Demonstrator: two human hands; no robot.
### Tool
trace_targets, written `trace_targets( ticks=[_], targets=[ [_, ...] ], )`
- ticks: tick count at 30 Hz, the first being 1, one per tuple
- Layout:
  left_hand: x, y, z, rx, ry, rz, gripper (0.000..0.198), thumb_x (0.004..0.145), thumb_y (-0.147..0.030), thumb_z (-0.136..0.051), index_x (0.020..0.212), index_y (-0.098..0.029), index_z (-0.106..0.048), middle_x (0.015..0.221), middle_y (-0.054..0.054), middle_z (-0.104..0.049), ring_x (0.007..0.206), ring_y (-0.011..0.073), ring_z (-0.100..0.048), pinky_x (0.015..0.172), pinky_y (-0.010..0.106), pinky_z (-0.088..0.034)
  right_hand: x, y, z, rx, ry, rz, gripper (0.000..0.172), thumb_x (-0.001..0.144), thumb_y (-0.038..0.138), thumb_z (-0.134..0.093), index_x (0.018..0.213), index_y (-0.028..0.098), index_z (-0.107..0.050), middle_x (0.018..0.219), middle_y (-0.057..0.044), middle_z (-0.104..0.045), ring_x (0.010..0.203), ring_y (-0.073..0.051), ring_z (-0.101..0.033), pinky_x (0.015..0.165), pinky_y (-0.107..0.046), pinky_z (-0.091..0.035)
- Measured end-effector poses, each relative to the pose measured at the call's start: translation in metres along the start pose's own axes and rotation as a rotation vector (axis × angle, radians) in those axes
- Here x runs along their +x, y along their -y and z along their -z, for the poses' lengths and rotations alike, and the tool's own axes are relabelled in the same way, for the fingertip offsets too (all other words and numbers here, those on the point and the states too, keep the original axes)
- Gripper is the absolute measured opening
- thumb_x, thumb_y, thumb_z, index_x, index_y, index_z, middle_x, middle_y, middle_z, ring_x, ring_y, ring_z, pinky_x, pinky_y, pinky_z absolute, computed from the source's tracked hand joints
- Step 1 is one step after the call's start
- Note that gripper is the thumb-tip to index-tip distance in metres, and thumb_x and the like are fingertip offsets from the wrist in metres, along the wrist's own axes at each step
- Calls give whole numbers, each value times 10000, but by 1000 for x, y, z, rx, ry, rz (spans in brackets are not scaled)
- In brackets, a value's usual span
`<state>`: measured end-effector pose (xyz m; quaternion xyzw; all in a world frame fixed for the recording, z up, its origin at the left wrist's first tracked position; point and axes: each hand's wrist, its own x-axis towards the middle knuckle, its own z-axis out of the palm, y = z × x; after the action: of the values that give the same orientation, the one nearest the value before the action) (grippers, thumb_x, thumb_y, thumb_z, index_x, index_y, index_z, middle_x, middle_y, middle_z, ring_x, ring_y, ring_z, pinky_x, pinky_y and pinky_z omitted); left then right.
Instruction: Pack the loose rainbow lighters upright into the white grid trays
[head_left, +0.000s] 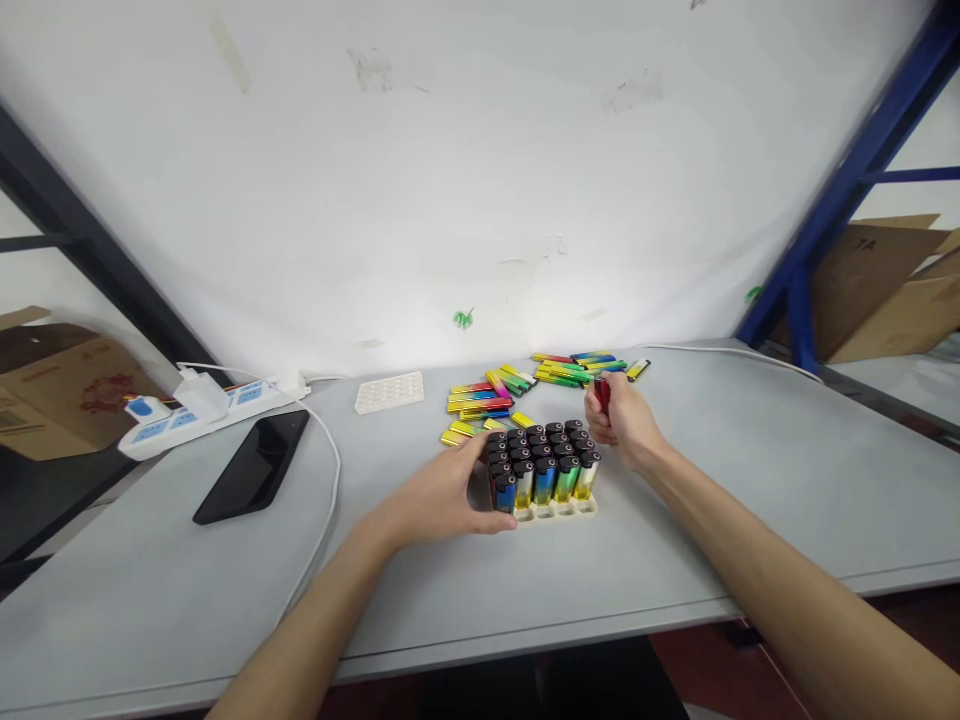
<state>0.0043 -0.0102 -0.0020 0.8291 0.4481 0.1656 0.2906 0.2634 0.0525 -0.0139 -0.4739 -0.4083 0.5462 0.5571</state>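
Note:
My left hand (442,497) is closed on the left end of a cream tray (556,512), thumb along its front corner and fingers behind. Rows of upright lighters (544,482) with black tops and shiny blue, green and yellow bodies fill most of the tray; front slots at the near edge hold nothing. Just beyond the tray's back right corner, my right hand (624,415) is wrapped round a red lighter (602,394), mostly hidden by the fingers. Loose coloured lighters (480,402) lie behind the tray, and a second pile (559,372) lies near the right hand.
A white slotted tray (389,392) lies by the wall. On the left are a black phone (253,468), a power strip (225,408) with plugs, and a white cable (335,470) crossing the table. Cardboard boxes (64,385) stand beyond both table ends.

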Motion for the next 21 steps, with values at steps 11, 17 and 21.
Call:
trace_targets(
  ticks=[11, 17, 21],
  targets=[
    [1, -1, -1, -6, -11, -3, 907, 668, -553, -773, 1421, -215, -397, 1342, 115, -581, 1195, 338, -559, 985, 423, -465, -2, -2, -2, -20, -19, -1, 549, 856, 662, -459, 550, 211, -395, 418, 69, -275, 336, -57, -181, 347, -215, -138],
    [0, -1, 0, -11, -10, -10, 899, 674, -547, -772, 1421, -219, -393, 1339, 109, -585, 1188, 333, -565, 973, 411, -474, 1, -3, 1, -35, -18, 24, 481, 896, 522, -417, 530, 213, -377, 405, 65, -265, 330, -59, -170, 346, -217, -126],
    [0, -1, 0, -4, -5, -3, 914, 677, -549, -770, 1432, -216, -378, 1325, 115, -589, 1166, 332, -574, 957, 415, -480, 0, -1, 1, -29, -27, 45, 448, 897, 461, -395, 526, 210, -377, 401, 64, -268, 332, -57, -163, 347, -210, -122]
  ],
)
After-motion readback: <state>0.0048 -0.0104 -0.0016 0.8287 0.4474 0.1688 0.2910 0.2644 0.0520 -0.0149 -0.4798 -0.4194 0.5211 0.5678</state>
